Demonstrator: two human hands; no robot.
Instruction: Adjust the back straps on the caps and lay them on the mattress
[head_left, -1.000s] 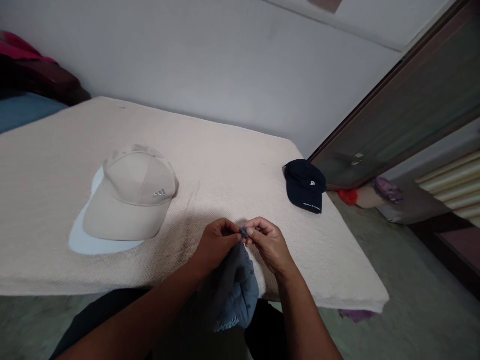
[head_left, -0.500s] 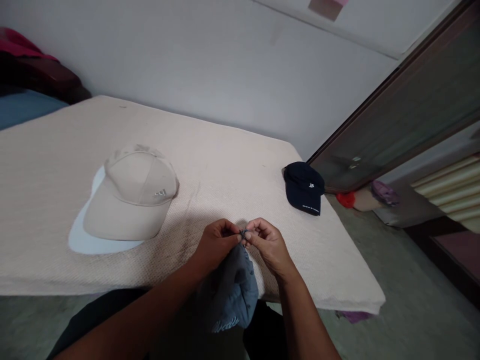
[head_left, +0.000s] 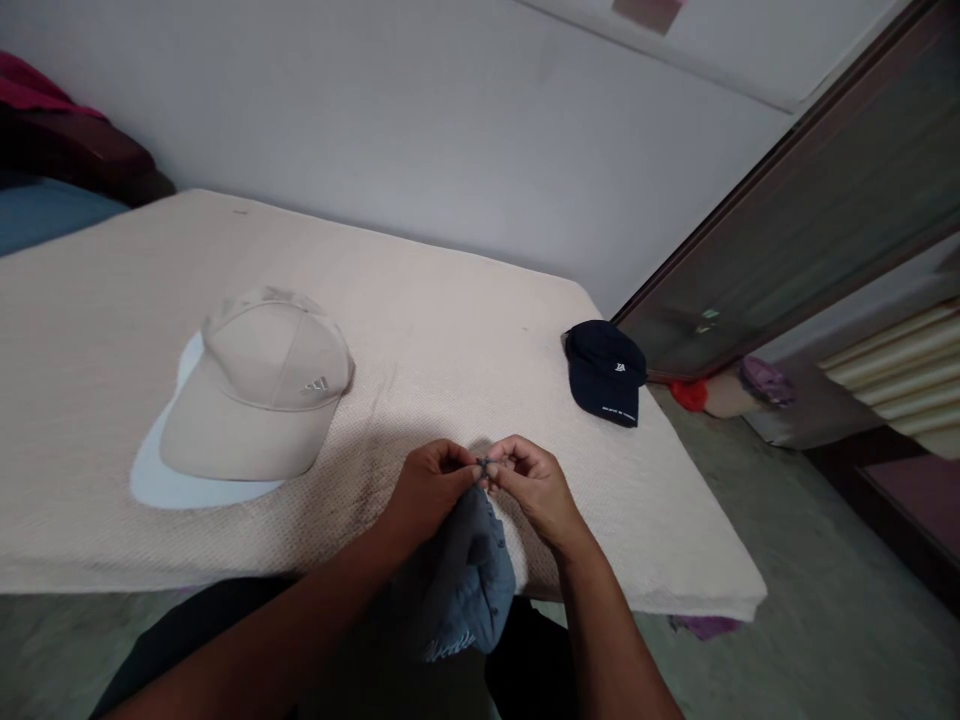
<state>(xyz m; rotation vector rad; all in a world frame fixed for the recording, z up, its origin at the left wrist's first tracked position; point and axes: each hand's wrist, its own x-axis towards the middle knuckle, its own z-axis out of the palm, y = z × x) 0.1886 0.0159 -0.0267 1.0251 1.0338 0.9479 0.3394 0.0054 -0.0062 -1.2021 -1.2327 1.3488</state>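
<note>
A blue-grey cap (head_left: 480, 580) with light stitched lettering hangs below my two hands, over the near edge of the bed. My left hand (head_left: 436, 488) pinches a small dark piece at the cap's top end, most likely its strap. Right against it, my right hand (head_left: 534, 490) pinches the same piece from the other side. The fingertips nearly touch and hide the exact shape of what they grip. To the left lies a beige cap (head_left: 259, 390) stacked on a white one (head_left: 157, 470). A navy cap (head_left: 604, 370) with white marks sits at the right.
The caps lie on a bed (head_left: 450, 310) with a cream textured cover, against a pale wall (head_left: 360, 110). Folded dark and pink cloth (head_left: 67, 130) is at the far left. A dark-framed glass cabinet (head_left: 750, 230) stands right, with bundles (head_left: 765, 382) on the floor.
Both hands stay pinched on the cap's strap with only tiny finger movement. The whole view has shifted slightly; the other caps have not moved on the bed.
</note>
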